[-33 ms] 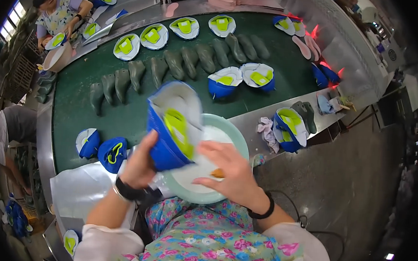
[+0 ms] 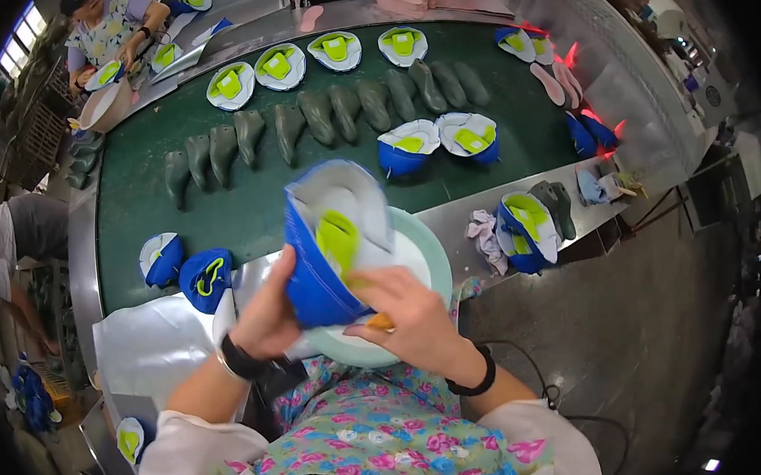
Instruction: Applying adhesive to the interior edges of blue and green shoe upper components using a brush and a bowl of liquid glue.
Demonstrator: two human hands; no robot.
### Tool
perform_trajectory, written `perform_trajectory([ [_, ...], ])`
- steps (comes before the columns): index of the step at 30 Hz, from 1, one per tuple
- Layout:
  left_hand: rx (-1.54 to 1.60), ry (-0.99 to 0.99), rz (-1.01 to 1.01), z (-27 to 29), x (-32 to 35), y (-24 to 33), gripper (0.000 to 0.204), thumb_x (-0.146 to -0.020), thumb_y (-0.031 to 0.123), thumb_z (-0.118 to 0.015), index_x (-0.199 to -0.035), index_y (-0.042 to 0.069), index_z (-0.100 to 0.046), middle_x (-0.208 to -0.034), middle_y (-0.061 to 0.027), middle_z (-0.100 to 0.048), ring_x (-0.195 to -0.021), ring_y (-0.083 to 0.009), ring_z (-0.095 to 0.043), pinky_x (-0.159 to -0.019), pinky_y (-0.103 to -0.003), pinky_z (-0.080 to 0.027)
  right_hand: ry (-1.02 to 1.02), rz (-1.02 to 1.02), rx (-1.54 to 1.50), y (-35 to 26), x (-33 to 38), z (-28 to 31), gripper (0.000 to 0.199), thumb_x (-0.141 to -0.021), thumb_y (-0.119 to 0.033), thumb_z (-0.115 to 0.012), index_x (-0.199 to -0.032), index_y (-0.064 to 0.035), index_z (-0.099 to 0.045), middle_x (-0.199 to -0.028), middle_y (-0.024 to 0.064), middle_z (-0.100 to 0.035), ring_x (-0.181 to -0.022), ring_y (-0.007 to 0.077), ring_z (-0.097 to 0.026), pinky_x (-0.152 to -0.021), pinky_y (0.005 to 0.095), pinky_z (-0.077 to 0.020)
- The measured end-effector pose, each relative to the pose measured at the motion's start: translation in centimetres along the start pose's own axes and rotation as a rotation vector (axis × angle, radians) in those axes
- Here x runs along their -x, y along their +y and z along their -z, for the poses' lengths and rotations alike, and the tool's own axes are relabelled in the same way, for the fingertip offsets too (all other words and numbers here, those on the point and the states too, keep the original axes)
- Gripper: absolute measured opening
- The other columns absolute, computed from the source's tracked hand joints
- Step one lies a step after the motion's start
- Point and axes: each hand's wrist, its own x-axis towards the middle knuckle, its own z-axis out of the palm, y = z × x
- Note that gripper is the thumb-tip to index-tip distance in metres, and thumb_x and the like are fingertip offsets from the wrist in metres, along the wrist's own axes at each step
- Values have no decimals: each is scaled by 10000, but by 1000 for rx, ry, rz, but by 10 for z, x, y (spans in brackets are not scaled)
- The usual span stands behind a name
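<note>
— Holding what, those hands?
— Left hand (image 2: 269, 314) has a closed grip on the blue shoe upper (image 2: 331, 247), raised over the pale green basin (image 2: 427, 263) at the table (image 2: 251, 202) edge. Right hand (image 2: 406, 314) pinches a small orange-tipped tool, touching the upper.
— In the basin?
— Can't tell.
— Changed?
— Nothing; same pose.

A shoe upper (image 2: 331, 252) is held above a bowl (image 2: 427, 258) at the table's (image 2: 250, 211) near edge. Shoe lasts (image 2: 318, 114) are lined up behind; two more uppers (image 2: 184, 268) lie left.
</note>
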Motion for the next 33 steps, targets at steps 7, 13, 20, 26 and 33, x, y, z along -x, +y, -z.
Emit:
perform_trajectory([
  [7, -928, -8, -545, -35, 50, -49, 741, -894, 228, -649, -1491, 80, -235, -1460, -112, -389, -1315, -267, -419, -1097, -395, -323, -339, -137, -417, -22, 43, 37, 417, -735, -161, -784, -1120, -65, -657, -1004, 112, -670, -905, 293, -641, -766, 358, -522],
  [13, -905, 163, -580, -19, 93, -71, 682, -850, 27, -632, -1446, -22, -304, -1397, -146, -449, -1252, -220, -474, -1047, -327, -376, -230, -95, -565, -13, 67, 31, 168, -897, -145, -615, -1015, -47, -681, -1068, 126, -677, -949, 291, -633, -858, 355, -499],
  [20, -864, -270, 55, 34, 135, -85, 485, -877, 108, -644, -1312, -31, -483, -1293, -137, -577, -1104, -196, -589, -954, -348, -476, 191, -677, -139, 81, 79, 2, 322, -873, -336, -662, -839, -17, -685, -828, 141, -669, -683, 286, -613, -648, 364, -480],
  [26, -1169, -563, -86, 103, 136, -89, 621, -919, 105, -604, -1444, -15, -296, -1435, -121, -423, -1295, -206, -409, -1091, -339, -315, 103, -422, -83, 124, 83, -71, 172, -773, -164, -733, -853, -13, -715, -774, 169, -680, -690, 293, -665, -673, 351, -518],
  [33, -454, 227, -79, 131, 94, -107, 452, -910, 103, -623, -1327, -2, -482, -1253, -74, -557, -1103, -169, -542, -952, -311, -444, 227, -458, -227, 88, 63, -35, 180, -764, -86, -741, -929, -17, -723, -893, 147, -714, -781, 216, -700, -709, 280, -531],
])
